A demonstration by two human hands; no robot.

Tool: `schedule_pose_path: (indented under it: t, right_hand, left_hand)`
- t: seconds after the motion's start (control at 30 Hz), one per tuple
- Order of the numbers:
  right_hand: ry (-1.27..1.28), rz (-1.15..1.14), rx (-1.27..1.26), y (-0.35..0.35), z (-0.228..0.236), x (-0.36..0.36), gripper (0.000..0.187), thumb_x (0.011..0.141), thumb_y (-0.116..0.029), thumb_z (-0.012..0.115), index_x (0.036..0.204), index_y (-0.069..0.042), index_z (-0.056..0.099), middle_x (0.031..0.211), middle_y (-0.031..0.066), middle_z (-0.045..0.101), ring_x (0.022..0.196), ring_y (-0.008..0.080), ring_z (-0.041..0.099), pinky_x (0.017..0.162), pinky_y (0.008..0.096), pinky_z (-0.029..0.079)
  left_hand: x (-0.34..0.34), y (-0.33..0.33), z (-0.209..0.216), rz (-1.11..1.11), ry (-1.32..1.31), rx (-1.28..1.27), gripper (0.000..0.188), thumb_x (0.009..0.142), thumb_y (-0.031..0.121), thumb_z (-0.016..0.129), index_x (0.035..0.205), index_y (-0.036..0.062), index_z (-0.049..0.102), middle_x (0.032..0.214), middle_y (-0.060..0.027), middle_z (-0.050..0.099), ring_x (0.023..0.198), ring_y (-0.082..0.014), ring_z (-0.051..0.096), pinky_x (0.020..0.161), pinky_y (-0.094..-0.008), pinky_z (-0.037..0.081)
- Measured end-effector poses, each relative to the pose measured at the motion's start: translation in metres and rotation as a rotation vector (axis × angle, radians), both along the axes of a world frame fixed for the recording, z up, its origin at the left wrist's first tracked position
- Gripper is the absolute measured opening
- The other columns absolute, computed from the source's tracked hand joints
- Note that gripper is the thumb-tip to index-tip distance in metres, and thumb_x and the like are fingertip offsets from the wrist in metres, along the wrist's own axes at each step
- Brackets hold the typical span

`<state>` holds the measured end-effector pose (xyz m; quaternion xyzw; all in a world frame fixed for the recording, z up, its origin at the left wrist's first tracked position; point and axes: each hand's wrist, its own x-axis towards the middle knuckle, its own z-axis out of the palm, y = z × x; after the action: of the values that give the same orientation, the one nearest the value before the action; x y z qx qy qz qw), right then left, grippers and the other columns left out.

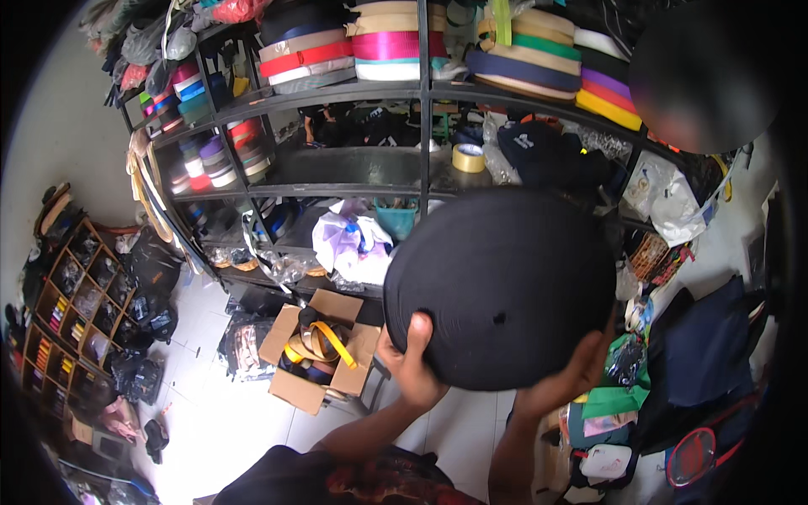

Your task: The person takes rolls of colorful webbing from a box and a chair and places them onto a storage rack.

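the left hand pinches the black roll, thumb on its face; the right hand clasps its lower rim, before the shelf's front edge. dark cloth behind bears tiny pale print.

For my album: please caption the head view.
Left fingers and right fingers hold a large black roll before shelves of colourful rolls.

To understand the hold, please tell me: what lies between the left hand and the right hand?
In the head view, a large black roll lies between the left hand and the right hand, both holding it.
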<state>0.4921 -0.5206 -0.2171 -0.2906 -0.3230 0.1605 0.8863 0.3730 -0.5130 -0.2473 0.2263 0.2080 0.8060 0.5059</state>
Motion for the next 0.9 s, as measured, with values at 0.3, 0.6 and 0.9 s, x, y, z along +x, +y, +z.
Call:
schedule_pose_path:
  t: [0.3,0.6,0.9]
  right_hand:
    - [0.113,-0.015,-0.066,0.024,-0.016,-0.070,0.046,0.100,-0.029,0.043,0.135,0.000,0.043,0.133,0.0169,0.048,0.115,0.0237,0.053,0.097,0.0348,0.046]
    - [-0.341,0.092,-0.124,0.081,-0.020,-0.229,0.048,0.094,-0.014,0.055,0.136,0.005,0.041,0.134,0.0188,0.049,0.118,0.0217,0.051,0.099,0.0334,0.041]
    - [-0.447,0.117,-0.290,0.173,0.052,-0.391,0.060,0.081,-0.028,0.075,0.132,-0.005,0.053,0.088,0.0015,0.064,0.059,0.0033,0.047,0.049,0.0200,0.040]
  left_hand:
    - [-0.029,0.020,0.006,0.072,-0.099,-0.010,0.065,0.084,0.037,0.069,0.131,0.0045,0.037,0.123,-0.0169,0.049,0.109,-0.0282,0.054,0.090,-0.0438,0.049]
    - [-0.203,0.088,0.011,0.186,-0.159,-0.082,0.063,0.082,0.039,0.071,0.123,0.0027,0.041,0.120,-0.0169,0.052,0.106,-0.0274,0.056,0.090,-0.0423,0.050]
    - [-0.379,0.194,0.069,0.277,-0.069,0.051,0.054,0.088,0.031,0.066,0.124,-0.0056,0.049,0.118,-0.0178,0.057,0.103,-0.0230,0.058,0.089,-0.0322,0.049]
